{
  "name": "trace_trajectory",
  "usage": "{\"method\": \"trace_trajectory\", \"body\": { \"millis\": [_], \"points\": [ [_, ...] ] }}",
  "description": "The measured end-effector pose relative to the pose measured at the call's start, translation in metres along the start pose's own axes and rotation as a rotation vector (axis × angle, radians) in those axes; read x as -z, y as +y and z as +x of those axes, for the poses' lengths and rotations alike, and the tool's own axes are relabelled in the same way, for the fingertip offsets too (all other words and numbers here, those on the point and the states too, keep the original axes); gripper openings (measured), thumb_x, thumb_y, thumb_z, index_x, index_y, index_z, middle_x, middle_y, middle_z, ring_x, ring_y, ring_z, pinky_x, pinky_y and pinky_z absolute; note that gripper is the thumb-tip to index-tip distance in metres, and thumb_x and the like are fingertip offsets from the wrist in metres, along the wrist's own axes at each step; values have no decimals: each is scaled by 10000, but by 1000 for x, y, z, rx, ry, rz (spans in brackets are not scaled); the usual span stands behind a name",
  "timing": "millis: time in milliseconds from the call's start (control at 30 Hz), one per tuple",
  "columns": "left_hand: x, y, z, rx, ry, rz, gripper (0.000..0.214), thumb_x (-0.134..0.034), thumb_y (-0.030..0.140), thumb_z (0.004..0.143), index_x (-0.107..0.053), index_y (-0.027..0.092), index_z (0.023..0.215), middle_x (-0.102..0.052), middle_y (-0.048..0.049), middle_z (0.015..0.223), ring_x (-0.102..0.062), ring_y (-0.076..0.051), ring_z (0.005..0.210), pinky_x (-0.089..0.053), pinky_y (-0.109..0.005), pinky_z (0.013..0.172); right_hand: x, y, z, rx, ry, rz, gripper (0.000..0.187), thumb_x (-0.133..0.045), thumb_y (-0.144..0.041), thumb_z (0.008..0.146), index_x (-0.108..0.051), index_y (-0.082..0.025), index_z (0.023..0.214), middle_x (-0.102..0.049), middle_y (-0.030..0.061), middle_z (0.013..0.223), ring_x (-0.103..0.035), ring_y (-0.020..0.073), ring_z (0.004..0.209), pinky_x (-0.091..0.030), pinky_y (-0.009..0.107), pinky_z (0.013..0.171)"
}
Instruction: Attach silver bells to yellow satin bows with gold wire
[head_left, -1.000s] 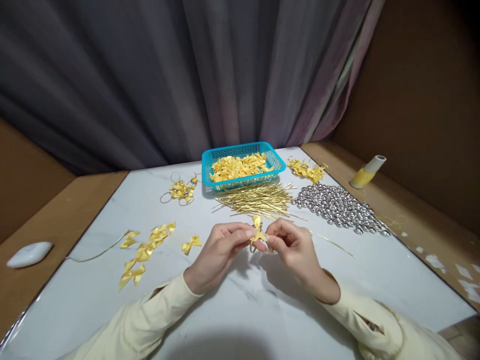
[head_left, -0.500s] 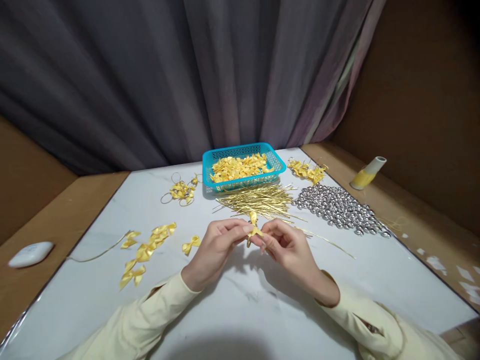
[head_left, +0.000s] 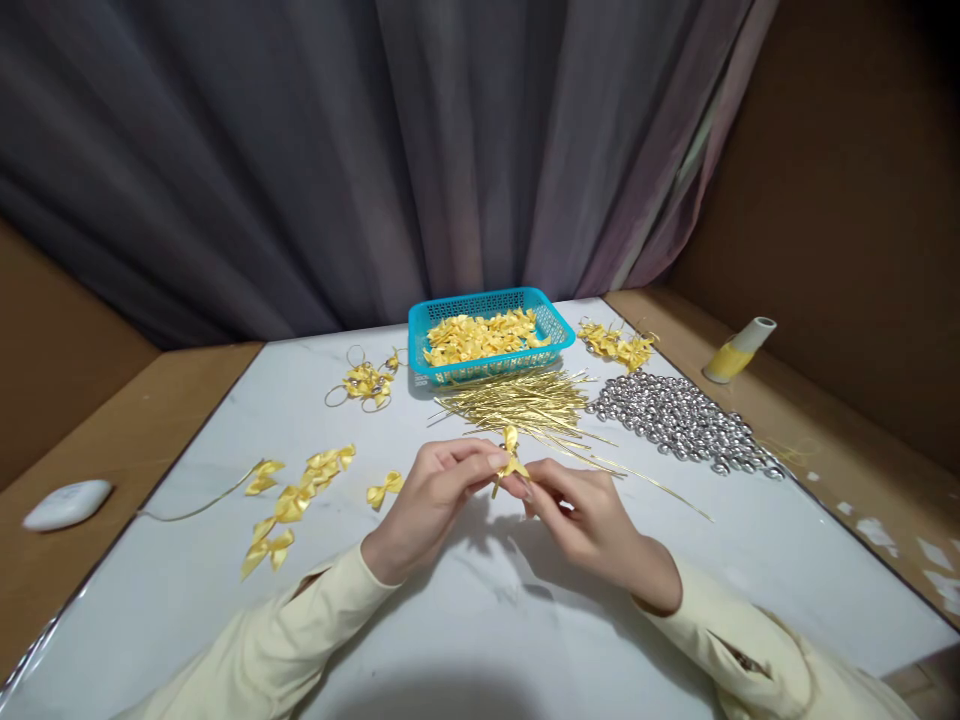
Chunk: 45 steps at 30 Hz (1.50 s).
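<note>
A yellow satin ribbon bow (head_left: 511, 452) is held upright above the table, pinched between the thumb and fingers of my left hand (head_left: 442, 490). A bit of gold cord shows just below it. My right hand (head_left: 592, 515) is closed in a pinch at the bow's lower right, its fingertips close to those of the left; the small part between them is mostly hidden. Beyond my hands lies a pile of gold twist ties (head_left: 525, 402). One loose yellow bow (head_left: 385, 489) rests left of my left hand, and several more bows (head_left: 294, 498) lie farther left.
A blue basket (head_left: 491, 374) of yellow bows stands at the back. Silver rings (head_left: 679, 420) are heaped at right, near a yellow thread spool (head_left: 731, 358). Bows with cord loops lie in two clusters, left (head_left: 367, 382) and right (head_left: 619, 345). A white device (head_left: 67, 505) sits far left.
My right hand's fingers have closed into a tighter pinch near the bow's lower edge. My left hand keeps its grip on the bow. The view has shifted slightly.
</note>
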<state>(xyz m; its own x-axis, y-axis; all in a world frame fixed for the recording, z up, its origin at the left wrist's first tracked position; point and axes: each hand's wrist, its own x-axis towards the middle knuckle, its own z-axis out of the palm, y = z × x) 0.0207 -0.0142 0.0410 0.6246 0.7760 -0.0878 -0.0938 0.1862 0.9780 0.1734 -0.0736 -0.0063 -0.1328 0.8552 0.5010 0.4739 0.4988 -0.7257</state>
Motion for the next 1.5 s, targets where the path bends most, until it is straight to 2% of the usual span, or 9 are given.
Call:
{"method": "trace_trajectory", "body": {
  "millis": [533,867,1500],
  "points": [
    [-3,2,-3,23,-24,-80,214,-545,149,785,-665,129,610,-627,-14,565,-538,-98,578,-426,-185,627,-5,-4,-3,123,99,-67,132,-386,-100,868,-508,-145,847,-517,-4,595,-459,78,479,-353,194,488],
    [-3,-1,-2,21,-22,-134,241,-526,124,787,-666,120,590,-615,-14,562,-533,-92,600,-420,-171,647,-7,-4,-1,133,121,-83,131,-391,-92,868,-510,-138,841,-520,1,600,-451,79,478,-349,197,487],
    [2,-12,2,17,-43,-209,259,-523,161,764,-684,137,563,-591,-22,580,-524,-115,606,-435,-218,661,-14,3,-2,144,115,-110,141,-389,-95,866,-511,-165,865,-529,-6,623,-458,78,478,-364,187,496]
  ]
}}
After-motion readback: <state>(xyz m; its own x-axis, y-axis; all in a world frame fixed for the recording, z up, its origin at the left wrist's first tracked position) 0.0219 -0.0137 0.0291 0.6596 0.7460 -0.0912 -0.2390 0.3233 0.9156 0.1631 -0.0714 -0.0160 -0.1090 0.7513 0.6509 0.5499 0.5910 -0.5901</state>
